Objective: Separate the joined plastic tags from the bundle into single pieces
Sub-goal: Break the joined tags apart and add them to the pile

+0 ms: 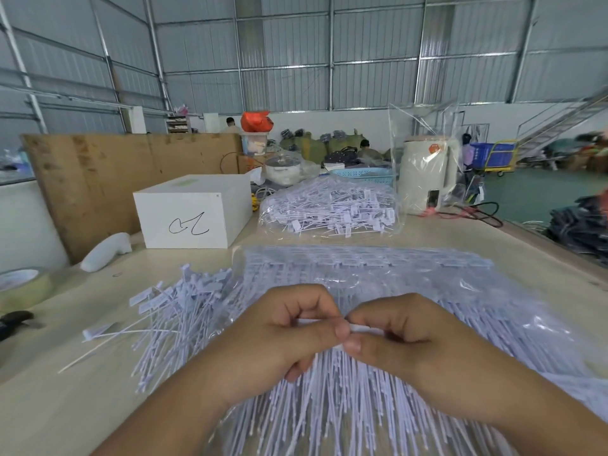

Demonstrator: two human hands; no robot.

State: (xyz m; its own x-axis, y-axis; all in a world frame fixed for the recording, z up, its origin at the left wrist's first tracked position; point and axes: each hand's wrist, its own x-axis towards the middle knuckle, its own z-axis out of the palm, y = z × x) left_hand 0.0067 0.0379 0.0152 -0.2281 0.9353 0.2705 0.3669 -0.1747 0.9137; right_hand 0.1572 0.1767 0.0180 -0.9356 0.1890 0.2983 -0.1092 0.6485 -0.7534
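On a pale table (49,406) in a metal-walled hall, both hands' fingers (316,307) pinch joined tags (362,328).

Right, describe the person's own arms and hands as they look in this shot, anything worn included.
Both forearms are bare as far as the frame shows: no sleeves, gloves, watch, bracelets or rings are visible. The left hand and right hand have short, plain fingernails with no polish. Both arms enter from the bottom edge of the wide-angle view, so nothing above the forearms can be seen.
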